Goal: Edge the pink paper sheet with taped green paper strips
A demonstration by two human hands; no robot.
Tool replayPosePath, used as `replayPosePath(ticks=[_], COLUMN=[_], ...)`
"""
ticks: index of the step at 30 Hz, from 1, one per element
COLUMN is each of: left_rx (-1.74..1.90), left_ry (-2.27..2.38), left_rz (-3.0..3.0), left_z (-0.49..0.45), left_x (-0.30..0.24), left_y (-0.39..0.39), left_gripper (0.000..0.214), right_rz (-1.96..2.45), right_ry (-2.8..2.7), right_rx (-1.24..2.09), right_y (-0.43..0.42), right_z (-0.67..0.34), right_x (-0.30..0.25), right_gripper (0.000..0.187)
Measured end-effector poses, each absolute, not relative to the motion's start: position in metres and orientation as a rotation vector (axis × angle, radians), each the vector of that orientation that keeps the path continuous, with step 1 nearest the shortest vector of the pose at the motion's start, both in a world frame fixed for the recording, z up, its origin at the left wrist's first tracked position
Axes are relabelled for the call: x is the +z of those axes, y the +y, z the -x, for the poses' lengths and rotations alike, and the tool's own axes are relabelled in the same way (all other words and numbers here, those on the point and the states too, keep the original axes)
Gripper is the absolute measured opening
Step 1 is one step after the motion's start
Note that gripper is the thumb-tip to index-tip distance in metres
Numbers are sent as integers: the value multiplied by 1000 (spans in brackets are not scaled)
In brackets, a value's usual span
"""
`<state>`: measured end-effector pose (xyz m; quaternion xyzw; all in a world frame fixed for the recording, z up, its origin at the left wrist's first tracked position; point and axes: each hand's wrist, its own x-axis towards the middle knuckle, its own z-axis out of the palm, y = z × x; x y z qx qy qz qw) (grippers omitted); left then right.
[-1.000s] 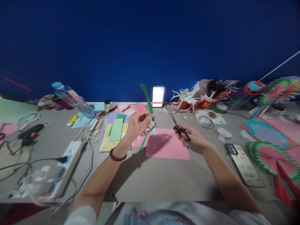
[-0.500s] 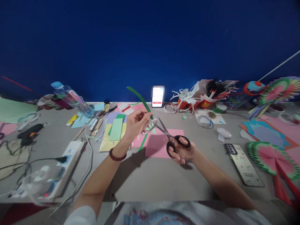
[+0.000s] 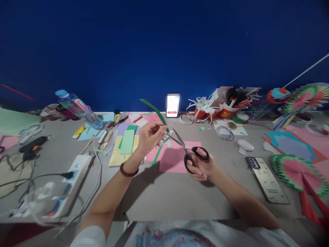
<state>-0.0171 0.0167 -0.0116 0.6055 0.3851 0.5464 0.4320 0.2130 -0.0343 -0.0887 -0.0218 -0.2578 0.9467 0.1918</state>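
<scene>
Left hand (image 3: 151, 136): pinching green paper strip (image 3: 157, 111), extending towards eleven o'clock. Right hand (image 3: 203, 166), four o'clock of left: holding black-handled scissors (image 3: 185, 147), blades parted. Plastic bottle (image 3: 81, 107), ten o'clock: red label, apparently "Ganten".

Strip (image 3: 158, 112) grn, scissors hndls (image 3: 205, 151) blk, sheet (image 3: 174, 162) pink.

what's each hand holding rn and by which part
The right hand holds the scissors by their black handles. The left hand pinches the green strip below its free upper end; whether it holds the pale loop is unclear.
</scene>
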Motion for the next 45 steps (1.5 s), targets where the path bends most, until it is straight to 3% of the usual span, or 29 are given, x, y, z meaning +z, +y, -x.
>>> replayPosePath(ticks=[19, 26, 45], left_rx=[1112, 1052, 1065], left_ry=[927, 677, 684], left_rz=[-1758, -1588, -1341], left_z=[23, 23, 20], left_x=[-12, -11, -23], left_y=[23, 26, 34], left_gripper=[16, 31, 34], right_rz=[347, 462, 680], right_ry=[-809, -853, -1182], right_rx=[2433, 2353, 2136], right_y=[-32, -32, -31], right_z=[-207, -209, -207], right_x=[-75, -78, -63], right_gripper=[40, 42, 53])
